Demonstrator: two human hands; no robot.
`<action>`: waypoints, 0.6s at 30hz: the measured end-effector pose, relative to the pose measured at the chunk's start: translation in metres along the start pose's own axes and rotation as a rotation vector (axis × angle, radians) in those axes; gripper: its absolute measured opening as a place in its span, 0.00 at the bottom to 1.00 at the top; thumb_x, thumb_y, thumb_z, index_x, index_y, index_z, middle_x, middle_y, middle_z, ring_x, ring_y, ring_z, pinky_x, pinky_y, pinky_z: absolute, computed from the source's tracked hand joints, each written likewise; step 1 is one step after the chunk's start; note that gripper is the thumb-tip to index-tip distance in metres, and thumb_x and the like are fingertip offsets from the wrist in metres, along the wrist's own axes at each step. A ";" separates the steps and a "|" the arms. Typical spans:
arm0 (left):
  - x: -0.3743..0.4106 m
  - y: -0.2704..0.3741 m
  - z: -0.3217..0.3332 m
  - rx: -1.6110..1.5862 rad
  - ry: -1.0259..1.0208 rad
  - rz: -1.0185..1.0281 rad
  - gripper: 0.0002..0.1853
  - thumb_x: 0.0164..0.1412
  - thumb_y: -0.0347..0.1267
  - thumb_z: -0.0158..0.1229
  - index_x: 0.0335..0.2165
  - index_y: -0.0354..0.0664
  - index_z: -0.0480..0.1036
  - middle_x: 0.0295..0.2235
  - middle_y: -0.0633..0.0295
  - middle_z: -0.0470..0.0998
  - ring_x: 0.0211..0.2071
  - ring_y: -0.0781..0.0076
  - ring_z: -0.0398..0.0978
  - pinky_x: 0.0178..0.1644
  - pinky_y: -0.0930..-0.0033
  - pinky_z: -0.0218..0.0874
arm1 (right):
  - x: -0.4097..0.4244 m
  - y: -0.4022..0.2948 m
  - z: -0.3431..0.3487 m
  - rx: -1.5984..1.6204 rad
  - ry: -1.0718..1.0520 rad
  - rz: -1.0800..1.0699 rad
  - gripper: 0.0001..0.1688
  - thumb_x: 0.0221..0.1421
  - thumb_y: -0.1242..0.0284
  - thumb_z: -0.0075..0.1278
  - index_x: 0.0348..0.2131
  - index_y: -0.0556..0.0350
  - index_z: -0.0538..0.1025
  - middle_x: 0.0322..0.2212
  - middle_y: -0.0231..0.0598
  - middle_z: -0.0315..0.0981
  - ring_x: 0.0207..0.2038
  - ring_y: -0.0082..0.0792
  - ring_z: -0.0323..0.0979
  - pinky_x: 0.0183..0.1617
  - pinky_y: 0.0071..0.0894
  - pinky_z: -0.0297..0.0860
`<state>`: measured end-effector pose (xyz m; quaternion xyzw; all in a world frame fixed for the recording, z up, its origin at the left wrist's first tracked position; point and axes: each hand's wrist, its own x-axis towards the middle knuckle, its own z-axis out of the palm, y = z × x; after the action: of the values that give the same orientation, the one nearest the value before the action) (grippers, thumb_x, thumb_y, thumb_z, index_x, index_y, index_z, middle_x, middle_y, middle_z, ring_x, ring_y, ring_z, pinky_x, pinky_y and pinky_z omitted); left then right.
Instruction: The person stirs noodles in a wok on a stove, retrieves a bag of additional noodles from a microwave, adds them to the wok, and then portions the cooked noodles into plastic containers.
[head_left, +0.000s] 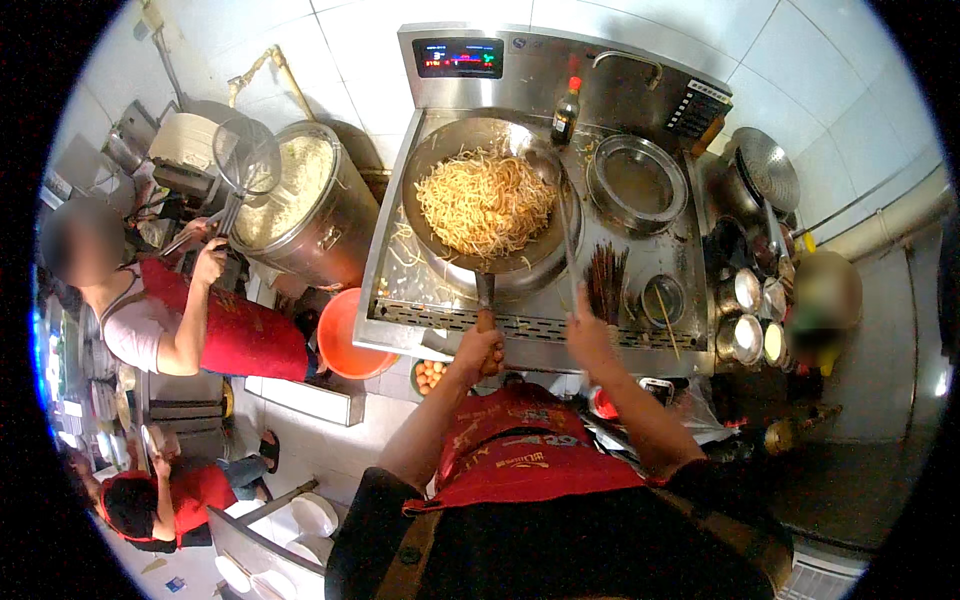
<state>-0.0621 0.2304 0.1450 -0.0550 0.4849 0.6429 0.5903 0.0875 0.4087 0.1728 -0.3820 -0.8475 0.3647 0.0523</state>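
Observation:
A metal wok (442, 146) full of noodles (484, 202) rests on the steel range. My left hand (480, 351) is closed around the wok's wooden handle (487, 321) at the near side. With my right hand (592, 341) I grip a long-handled metal ladle (568, 232); its bowl lies inside the wok, at the right edge of the noodles. Some loose noodles lie on the range left of the wok. To the right of the ladle's shaft is a bundle of thin dark sticks (607, 274).
A capped sauce bottle (565, 116) stands behind the wok. A round metal pan (637, 184) and a small bowl (662, 300) are on the right. At left, a co-worker (225, 322) holds a wire strainer (247, 154) over a large steel pot (337, 202), near an orange tub (349, 337).

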 end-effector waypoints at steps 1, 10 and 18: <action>0.002 -0.003 -0.002 0.035 0.015 -0.001 0.08 0.48 0.26 0.53 0.26 0.42 0.60 0.18 0.64 0.64 0.14 0.74 0.64 0.15 0.68 0.59 | -0.001 -0.001 0.031 0.135 0.041 -0.003 0.40 0.58 0.69 0.43 0.64 0.44 0.45 0.18 0.49 0.69 0.18 0.42 0.68 0.24 0.39 0.66; -0.004 -0.001 -0.006 0.049 0.123 0.042 0.08 0.48 0.25 0.52 0.27 0.41 0.60 0.17 0.64 0.64 0.14 0.73 0.63 0.16 0.68 0.58 | -0.011 -0.070 0.002 2.007 -0.629 0.628 0.06 0.63 0.69 0.38 0.41 0.45 0.63 0.18 0.27 0.55 0.11 0.19 0.52 0.11 0.21 0.55; -0.027 0.023 -0.013 0.052 0.024 -0.031 0.07 0.50 0.26 0.52 0.26 0.43 0.61 0.18 0.65 0.63 0.14 0.75 0.63 0.16 0.69 0.59 | -0.049 -0.106 -0.077 0.638 -0.329 0.110 0.40 0.57 0.75 0.40 0.65 0.37 0.45 0.15 0.27 0.57 0.13 0.20 0.57 0.13 0.24 0.58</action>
<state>-0.0798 0.2063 0.1680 -0.0550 0.5076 0.6203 0.5954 0.0850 0.3726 0.3080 -0.3277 -0.6664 0.6696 0.0120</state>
